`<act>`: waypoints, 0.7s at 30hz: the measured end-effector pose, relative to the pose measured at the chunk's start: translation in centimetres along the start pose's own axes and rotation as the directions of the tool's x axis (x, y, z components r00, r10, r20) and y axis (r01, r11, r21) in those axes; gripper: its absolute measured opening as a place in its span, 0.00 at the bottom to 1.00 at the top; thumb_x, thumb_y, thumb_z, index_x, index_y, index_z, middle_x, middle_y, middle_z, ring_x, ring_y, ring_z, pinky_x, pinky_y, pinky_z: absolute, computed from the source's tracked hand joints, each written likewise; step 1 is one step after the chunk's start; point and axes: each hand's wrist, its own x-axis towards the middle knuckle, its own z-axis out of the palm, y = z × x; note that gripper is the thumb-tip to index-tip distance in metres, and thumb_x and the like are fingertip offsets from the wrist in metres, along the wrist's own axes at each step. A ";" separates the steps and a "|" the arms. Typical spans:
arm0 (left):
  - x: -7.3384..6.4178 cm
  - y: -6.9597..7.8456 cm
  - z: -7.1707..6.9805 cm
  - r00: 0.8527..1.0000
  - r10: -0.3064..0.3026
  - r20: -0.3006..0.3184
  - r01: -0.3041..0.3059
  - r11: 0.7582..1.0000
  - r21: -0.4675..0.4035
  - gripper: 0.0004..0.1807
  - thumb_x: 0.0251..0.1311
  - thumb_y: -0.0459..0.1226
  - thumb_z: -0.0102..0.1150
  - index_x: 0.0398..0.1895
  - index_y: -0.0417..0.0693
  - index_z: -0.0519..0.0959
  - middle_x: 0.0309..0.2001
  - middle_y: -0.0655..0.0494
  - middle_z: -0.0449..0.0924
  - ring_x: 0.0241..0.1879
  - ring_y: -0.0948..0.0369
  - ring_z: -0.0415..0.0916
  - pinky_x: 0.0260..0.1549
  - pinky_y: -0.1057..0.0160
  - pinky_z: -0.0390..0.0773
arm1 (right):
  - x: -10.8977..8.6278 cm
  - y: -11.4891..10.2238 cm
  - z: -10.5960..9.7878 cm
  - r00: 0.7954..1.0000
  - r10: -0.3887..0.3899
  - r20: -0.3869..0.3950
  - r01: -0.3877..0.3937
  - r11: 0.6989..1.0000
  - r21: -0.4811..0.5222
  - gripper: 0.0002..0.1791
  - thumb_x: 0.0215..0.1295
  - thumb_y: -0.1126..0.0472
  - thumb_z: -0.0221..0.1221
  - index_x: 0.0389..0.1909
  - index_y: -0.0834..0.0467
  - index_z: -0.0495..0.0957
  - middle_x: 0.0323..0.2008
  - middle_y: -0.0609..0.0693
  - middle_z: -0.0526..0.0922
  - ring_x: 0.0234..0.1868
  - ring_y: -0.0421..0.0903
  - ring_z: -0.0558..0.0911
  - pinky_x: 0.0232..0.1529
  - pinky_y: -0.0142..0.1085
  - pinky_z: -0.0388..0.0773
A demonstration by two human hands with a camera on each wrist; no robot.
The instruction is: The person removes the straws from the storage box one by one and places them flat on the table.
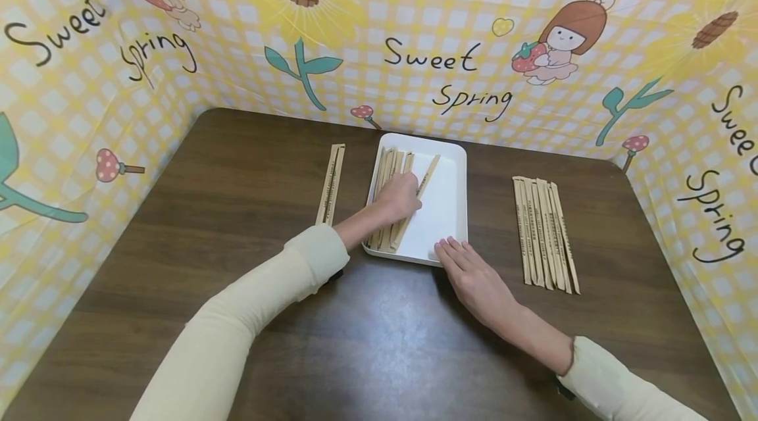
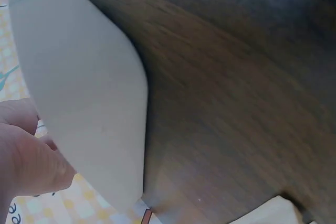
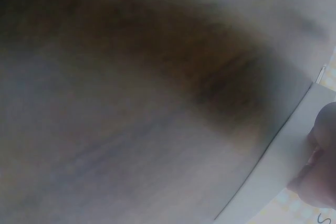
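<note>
A white tray (image 1: 441, 210) stands near the back middle of the table, with several long, thin, brown paper-wrapped sticks (image 1: 381, 174) side by side along its left part. My left hand (image 1: 398, 198) is inside it with curled fingers, pinching a slanted wrapped stick (image 1: 430, 171) just right of that row. Part of the row is covered by this hand. My right hand (image 1: 476, 279) rests at the tray's front right corner, fingers straight and fingertips over the rim. The left wrist view has the tray's pale side (image 2: 84, 77) in front of the hand (image 2: 31, 156).
Right of the tray, several more wrapped sticks (image 1: 541, 230) lie in a row on the brown wooden table (image 1: 355, 342). A couple of wrapped sticks (image 1: 331, 181) lie to its left, partly behind the left sleeve (image 1: 266, 283). A yellow checked cloth (image 1: 408, 6) hangs around the table's back and sides.
</note>
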 end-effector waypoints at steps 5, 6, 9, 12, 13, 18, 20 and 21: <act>0.0 0.3 -1.0 1.000 -0.006 -0.018 0.004 0.995 -0.100 0.15 0.59 0.28 0.62 0.15 0.42 0.73 0.16 0.54 0.69 0.15 0.65 0.56 0.17 0.70 0.58 | 0.0 0.1 -0.1 1.000 0.009 0.026 -0.009 1.000 0.010 0.22 0.71 0.71 0.43 0.61 0.74 0.73 0.57 0.67 0.79 0.61 0.61 0.77 0.64 0.52 0.69; 0.0 0.4 -1.3 1.000 -0.008 -0.023 0.005 0.992 -0.124 0.10 0.59 0.27 0.62 0.20 0.40 0.79 0.21 0.50 0.75 0.16 0.64 0.58 0.18 0.70 0.61 | 0.0 0.1 -0.1 0.999 0.012 0.032 -0.012 1.000 0.012 0.22 0.69 0.72 0.46 0.61 0.74 0.72 0.57 0.67 0.78 0.61 0.61 0.76 0.64 0.52 0.68; 0.2 0.3 -2.3 0.998 -0.012 -0.059 0.001 0.984 -0.180 0.06 0.58 0.27 0.60 0.35 0.35 0.85 0.35 0.44 0.84 0.22 0.63 0.67 0.23 0.69 0.67 | 0.0 0.1 -0.1 0.999 0.015 0.039 -0.016 1.000 0.014 0.22 0.69 0.72 0.46 0.61 0.74 0.72 0.57 0.67 0.78 0.61 0.61 0.76 0.65 0.51 0.68; 0.1 -0.1 -3.3 0.996 -0.008 -0.089 -0.014 0.971 -0.239 0.09 0.55 0.26 0.56 0.19 0.40 0.78 0.21 0.51 0.74 0.17 0.64 0.61 0.18 0.69 0.62 | 0.1 0.1 -0.1 0.999 0.012 0.035 -0.013 1.000 0.012 0.23 0.77 0.69 0.35 0.61 0.74 0.72 0.57 0.67 0.78 0.61 0.60 0.76 0.64 0.51 0.68; 0.0 -0.3 -3.7 0.995 -0.011 -0.102 -0.016 0.967 -0.255 0.13 0.54 0.26 0.55 0.14 0.43 0.72 0.17 0.54 0.68 0.15 0.65 0.58 0.16 0.70 0.59 | 0.1 0.1 -0.1 0.999 0.011 0.031 -0.012 1.000 0.010 0.25 0.78 0.67 0.31 0.61 0.74 0.72 0.57 0.67 0.78 0.61 0.60 0.77 0.64 0.51 0.69; -0.7 -1.8 -5.3 0.990 -0.059 -0.128 0.014 0.945 -0.327 0.21 0.50 0.24 0.51 0.09 0.51 0.58 0.18 0.57 0.68 0.12 0.67 0.45 0.12 0.71 0.50 | 0.0 0.0 -0.1 1.000 0.010 0.018 -0.010 1.000 0.012 0.33 0.80 0.62 0.21 0.60 0.74 0.73 0.56 0.67 0.79 0.60 0.61 0.77 0.63 0.52 0.70; -1.1 -2.6 -6.0 0.987 -0.094 -0.127 0.046 0.941 -0.335 0.15 0.49 0.25 0.51 0.10 0.45 0.65 0.22 0.54 0.75 0.13 0.67 0.48 0.13 0.70 0.52 | 0.0 0.0 -0.1 1.000 0.009 0.015 -0.009 1.000 0.015 0.33 0.80 0.62 0.21 0.60 0.74 0.73 0.56 0.67 0.79 0.60 0.61 0.78 0.62 0.52 0.71; -1.3 -2.9 -6.4 0.985 -0.114 -0.126 0.064 0.935 -0.349 0.10 0.50 0.25 0.52 0.14 0.41 0.73 0.27 0.51 0.81 0.13 0.67 0.53 0.14 0.70 0.55 | 0.0 0.0 -0.1 1.000 0.009 0.015 -0.009 1.000 0.017 0.33 0.80 0.62 0.22 0.60 0.74 0.73 0.56 0.68 0.79 0.60 0.61 0.78 0.62 0.52 0.71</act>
